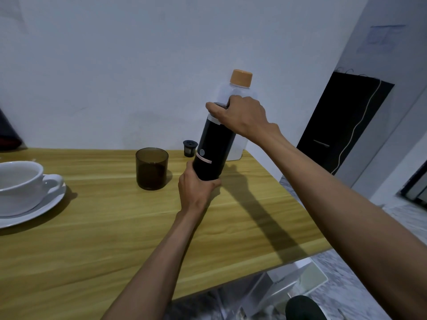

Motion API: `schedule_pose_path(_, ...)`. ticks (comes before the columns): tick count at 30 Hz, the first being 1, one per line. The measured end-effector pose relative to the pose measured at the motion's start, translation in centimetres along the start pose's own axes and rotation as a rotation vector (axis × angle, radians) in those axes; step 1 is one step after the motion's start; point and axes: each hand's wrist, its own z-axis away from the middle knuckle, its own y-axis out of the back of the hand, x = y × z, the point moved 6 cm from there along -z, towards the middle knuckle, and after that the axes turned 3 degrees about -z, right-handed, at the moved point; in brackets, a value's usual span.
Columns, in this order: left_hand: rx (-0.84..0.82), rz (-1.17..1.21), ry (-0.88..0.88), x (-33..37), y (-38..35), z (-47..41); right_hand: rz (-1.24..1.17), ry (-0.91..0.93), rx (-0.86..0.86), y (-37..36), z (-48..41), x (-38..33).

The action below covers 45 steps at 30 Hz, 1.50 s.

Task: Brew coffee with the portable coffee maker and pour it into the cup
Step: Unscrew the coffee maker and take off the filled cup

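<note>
I see my left hand (196,188) wrapped tight around the base of the black portable coffee maker (213,148), forearm reaching in from 6 o'clock, while my right hand (240,114) clamps over its top, arm stretched in from 4 o'clock. The maker tilts above the wooden surface (92,239), with the dark glass cup (151,168) just at its 9 o'clock.

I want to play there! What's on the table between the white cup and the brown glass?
Nothing: in the head view, only bare wooden table lies between the white cup and brown glass.
</note>
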Motion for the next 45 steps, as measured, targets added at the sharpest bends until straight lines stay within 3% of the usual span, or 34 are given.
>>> schedule_pose_path(6,-0.002,-0.072,-0.021,0.3,-0.2,-0.1,-0.015,0.036,0.035,0.3,0.3,0.6)
schedule_pose_path(12,-0.224,-0.337,0.021,-0.2,-1.8,0.3,0.07,0.09,0.084,1.1,0.4,2.8)
schedule_pose_path(20,-0.405,-0.713,-0.071,-0.6,-3.3,1.1,0.201,0.122,0.041,1.0,0.6,6.9)
schedule_pose_path(28,-0.386,-0.707,-0.078,-0.7,-3.3,1.1,0.2,0.095,-0.006,0.5,0.2,9.0)
schedule_pose_path(35,-0.404,-0.714,-0.082,-0.4,-3.2,1.1,0.181,0.013,-0.216,0.0,-0.1,9.7)
schedule_pose_path(45,-0.436,-0.766,-0.085,0.6,-2.9,1.2,0.156,-0.049,-0.245,0.8,-0.1,9.8)
